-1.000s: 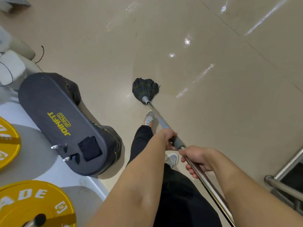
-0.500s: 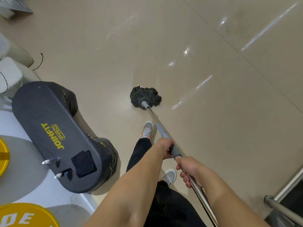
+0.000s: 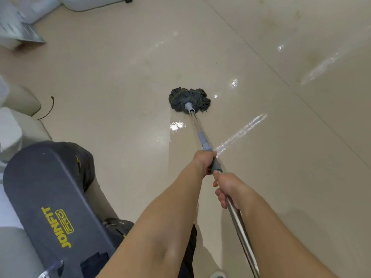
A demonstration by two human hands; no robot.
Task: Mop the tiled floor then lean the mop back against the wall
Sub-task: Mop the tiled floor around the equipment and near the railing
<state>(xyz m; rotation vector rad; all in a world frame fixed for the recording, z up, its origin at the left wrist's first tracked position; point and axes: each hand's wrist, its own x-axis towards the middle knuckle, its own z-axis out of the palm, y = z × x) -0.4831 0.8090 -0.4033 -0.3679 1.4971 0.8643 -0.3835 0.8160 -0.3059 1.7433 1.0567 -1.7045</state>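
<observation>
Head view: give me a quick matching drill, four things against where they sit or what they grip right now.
Things:
1. mop head
2. left hand
3. right hand
4. black bench pad

Places:
A. on the bare metal part of the handle, nearer the body
B. lower left of the view, beside the left forearm
C. flat on the beige tiles, ahead of both hands
D. on the grey grip sleeve, nearer the mop head

Pairs: 1-C, 2-D, 3-A, 4-B
</observation>
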